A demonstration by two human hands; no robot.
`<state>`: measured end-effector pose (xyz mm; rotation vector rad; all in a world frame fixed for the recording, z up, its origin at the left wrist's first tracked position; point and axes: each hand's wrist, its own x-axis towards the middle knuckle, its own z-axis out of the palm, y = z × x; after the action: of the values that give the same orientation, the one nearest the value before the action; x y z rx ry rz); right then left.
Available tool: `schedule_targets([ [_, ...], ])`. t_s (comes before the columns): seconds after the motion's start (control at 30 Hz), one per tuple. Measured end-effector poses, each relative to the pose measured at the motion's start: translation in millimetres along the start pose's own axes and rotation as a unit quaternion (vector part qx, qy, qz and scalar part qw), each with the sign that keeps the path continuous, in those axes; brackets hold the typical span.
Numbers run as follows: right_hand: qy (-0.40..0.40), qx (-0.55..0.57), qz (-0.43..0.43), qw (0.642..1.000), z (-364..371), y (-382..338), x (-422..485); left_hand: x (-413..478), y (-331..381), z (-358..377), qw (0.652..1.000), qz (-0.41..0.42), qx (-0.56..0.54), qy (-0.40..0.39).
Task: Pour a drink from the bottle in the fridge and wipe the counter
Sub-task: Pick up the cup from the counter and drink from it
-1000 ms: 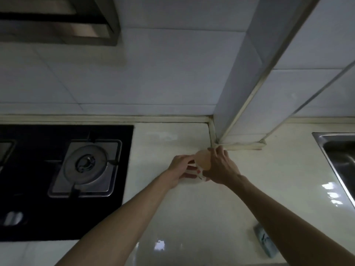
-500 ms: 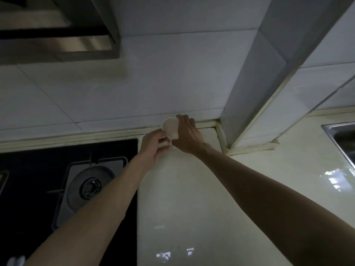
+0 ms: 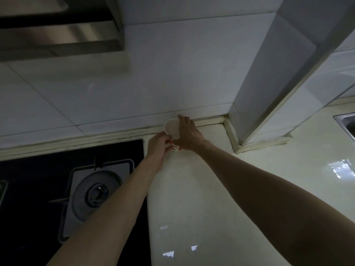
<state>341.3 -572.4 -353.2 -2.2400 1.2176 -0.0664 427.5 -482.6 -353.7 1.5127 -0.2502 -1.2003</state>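
Both the left hand (image 3: 158,146) and right hand (image 3: 189,136) curl fingers round a pale cup (image 3: 171,127), hiding its lower half.

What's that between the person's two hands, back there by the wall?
A small pale cup, gripped by the left hand and right hand, seen in the head view.

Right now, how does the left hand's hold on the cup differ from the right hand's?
The left hand pinches the cup low, near its base, with curled fingertips; the right hand lies along its side, fingers reaching to the rim. The left hand is beside the cooktop; the right hand is nearer the pillar. Both hold the same tilted cup.
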Motion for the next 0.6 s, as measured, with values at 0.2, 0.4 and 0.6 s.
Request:
schedule_targets([
  [0.2,-0.011,-0.039,-0.035,0.999,-31,10,-24,-9,23,-15,0.998,-0.003,-0.008,0.061],
  [0.4,0.036,-0.048,-0.018,0.998,-78,72,-117,-56,32,10,0.993,0.091,0.08,0.012],
  [0.6,0.017,-0.099,0.078,0.992,-68,184,-241,-121,-47,84,0.915,0.13,0.344,-0.165],
])
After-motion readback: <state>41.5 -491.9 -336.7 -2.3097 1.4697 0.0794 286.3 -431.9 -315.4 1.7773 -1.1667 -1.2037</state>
